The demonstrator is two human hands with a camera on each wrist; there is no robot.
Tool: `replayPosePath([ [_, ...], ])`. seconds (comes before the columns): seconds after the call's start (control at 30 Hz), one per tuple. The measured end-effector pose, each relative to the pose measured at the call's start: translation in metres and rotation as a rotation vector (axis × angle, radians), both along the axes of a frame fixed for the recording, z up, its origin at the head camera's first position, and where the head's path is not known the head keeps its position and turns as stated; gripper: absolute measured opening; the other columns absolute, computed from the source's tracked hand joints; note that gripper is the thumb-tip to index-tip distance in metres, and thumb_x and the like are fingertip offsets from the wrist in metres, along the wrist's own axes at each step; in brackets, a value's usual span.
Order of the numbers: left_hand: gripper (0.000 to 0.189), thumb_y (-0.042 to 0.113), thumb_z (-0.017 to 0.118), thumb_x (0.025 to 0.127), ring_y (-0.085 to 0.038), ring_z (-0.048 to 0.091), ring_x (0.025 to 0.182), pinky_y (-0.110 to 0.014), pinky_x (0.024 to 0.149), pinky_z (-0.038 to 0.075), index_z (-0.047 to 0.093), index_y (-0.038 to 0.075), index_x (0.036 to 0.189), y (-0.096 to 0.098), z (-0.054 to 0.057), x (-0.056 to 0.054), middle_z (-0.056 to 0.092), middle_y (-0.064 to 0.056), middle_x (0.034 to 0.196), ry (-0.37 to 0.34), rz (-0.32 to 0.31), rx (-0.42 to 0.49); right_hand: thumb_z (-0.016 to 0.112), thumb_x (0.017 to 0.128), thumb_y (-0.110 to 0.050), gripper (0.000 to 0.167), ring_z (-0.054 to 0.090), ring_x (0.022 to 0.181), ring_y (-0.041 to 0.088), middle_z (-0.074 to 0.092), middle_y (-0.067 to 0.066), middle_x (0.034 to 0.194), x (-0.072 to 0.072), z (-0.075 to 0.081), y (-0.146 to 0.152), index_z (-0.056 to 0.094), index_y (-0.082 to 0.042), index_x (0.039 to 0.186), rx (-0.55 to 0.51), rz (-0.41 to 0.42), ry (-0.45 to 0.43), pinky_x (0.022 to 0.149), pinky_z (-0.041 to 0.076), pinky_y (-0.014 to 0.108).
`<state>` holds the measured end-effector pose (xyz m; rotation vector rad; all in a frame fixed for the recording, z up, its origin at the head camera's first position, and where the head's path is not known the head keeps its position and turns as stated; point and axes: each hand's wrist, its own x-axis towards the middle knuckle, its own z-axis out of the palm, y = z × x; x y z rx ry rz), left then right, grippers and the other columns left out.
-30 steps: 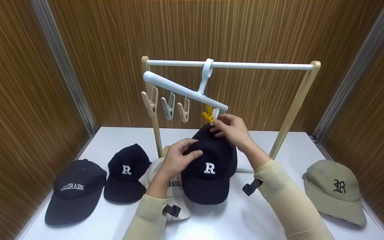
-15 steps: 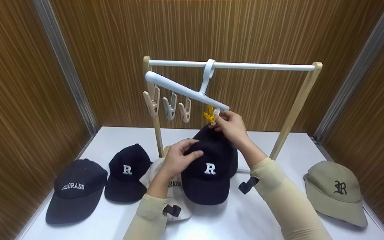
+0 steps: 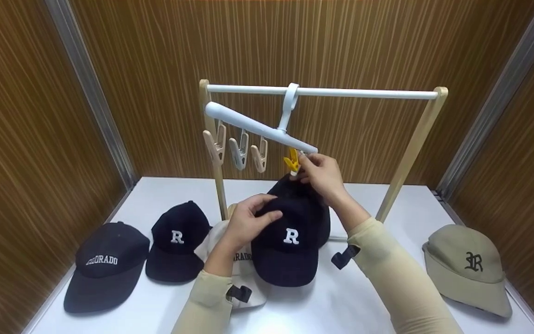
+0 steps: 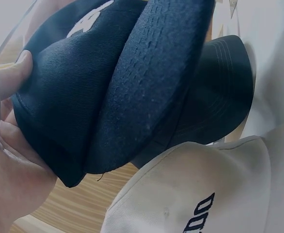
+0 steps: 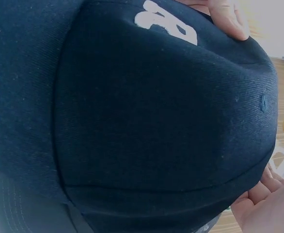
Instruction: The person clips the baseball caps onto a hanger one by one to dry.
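My left hand (image 3: 247, 223) holds a navy baseball cap (image 3: 285, 264) by its crown, thumb on the front; the cap has a white R and hangs upright above the white table. Over the crown, my right hand (image 3: 323, 178) pinches a white clothespin (image 3: 294, 173) under the low right end of the white hanger (image 3: 248, 123). Fingers cover most of that clothespin, and its contact with the cap cannot be made out. Beside it hangs a yellow clothespin (image 3: 291, 160). A second dark cap (image 4: 224, 92) sits behind the held one in the left wrist view.
The hanger hooks on a rack rail (image 3: 364, 93); a beige clothespin (image 3: 215, 144), a grey one (image 3: 238, 150) and another beige one (image 3: 259, 155) dangle left. On the table lie a COLORADO cap (image 3: 104, 273), another R cap (image 3: 176, 250), a cream cap (image 3: 248, 283) and an olive cap (image 3: 466, 264).
My right hand has shifted slightly, and its thumb now covers most of the white clothespin. The hanger's left end has dipped a little. My left hand and its cap stay nearly still.
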<state>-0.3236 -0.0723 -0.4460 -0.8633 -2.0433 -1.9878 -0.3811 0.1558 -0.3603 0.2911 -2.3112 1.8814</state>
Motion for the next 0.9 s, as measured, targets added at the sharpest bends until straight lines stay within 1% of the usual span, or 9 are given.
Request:
replayPosePath([
  [0.2,0.03,0.001,0.085,0.097,-0.019,0.074,0.108,-0.029,0.095,0.057,0.076,-0.005,0.126,0.0,0.001,0.001,0.081,-0.014,0.117,0.0,0.0,0.004,0.068,0.113,-0.04,0.043,0.079,0.083,0.022,0.08,0.014,0.1,0.001,0.002,0.001,0.077,0.0,0.124,-0.013,-0.016,-0.004,0.074,0.064,0.031],
  [0.4,0.032,0.001,0.085,0.097,-0.019,0.074,0.109,-0.03,0.098,0.056,0.076,-0.004,0.128,0.0,0.002,0.001,0.08,-0.014,0.118,-0.007,-0.003,0.011,0.07,0.111,-0.036,0.04,0.075,0.077,0.019,0.077,0.011,0.093,0.004,0.004,0.003,0.08,0.002,0.118,-0.016,-0.051,0.005,0.069,0.06,0.028],
  [0.57,0.033,0.001,0.084,0.098,-0.02,0.074,0.113,-0.03,0.101,0.055,0.076,-0.004,0.129,0.002,0.003,-0.001,0.08,-0.014,0.121,0.003,-0.005,0.012,0.07,0.11,-0.033,0.037,0.071,0.071,0.018,0.073,0.007,0.082,0.004,0.005,0.005,0.081,0.002,0.103,-0.035,-0.068,0.017,0.064,0.057,0.025],
  [0.67,0.033,0.002,0.084,0.098,-0.02,0.074,0.114,-0.03,0.102,0.055,0.076,-0.003,0.13,0.002,0.004,-0.001,0.08,-0.013,0.122,0.017,0.003,0.007,0.072,0.109,-0.032,0.037,0.07,0.068,0.018,0.072,0.007,0.078,0.005,0.006,0.007,0.081,0.0,0.093,-0.045,-0.071,0.032,0.062,0.056,0.024],
  [0.73,0.032,0.002,0.084,0.098,-0.02,0.074,0.114,-0.031,0.102,0.055,0.076,-0.002,0.129,0.003,0.005,0.0,0.08,-0.013,0.121,0.026,0.008,0.002,0.073,0.109,-0.031,0.037,0.069,0.067,0.017,0.072,0.007,0.076,0.007,0.006,0.007,0.081,0.0,0.089,-0.05,-0.074,0.042,0.061,0.056,0.024],
  [0.8,0.032,0.002,0.084,0.098,-0.02,0.074,0.114,-0.031,0.102,0.055,0.077,-0.002,0.129,0.003,0.005,-0.001,0.08,-0.013,0.121,0.031,0.013,-0.002,0.073,0.108,-0.03,0.036,0.069,0.066,0.017,0.072,0.006,0.075,0.008,0.007,0.007,0.082,-0.001,0.089,-0.048,-0.079,0.047,0.061,0.056,0.024],
  [0.9,0.031,0.002,0.083,0.098,-0.02,0.074,0.114,-0.031,0.104,0.054,0.077,-0.002,0.129,0.004,0.005,-0.001,0.08,-0.012,0.121,0.038,0.019,-0.007,0.073,0.108,-0.027,0.033,0.069,0.066,0.017,0.072,0.006,0.076,0.01,0.008,0.008,0.084,0.0,0.093,-0.042,-0.085,0.051,0.061,0.057,0.024],
])
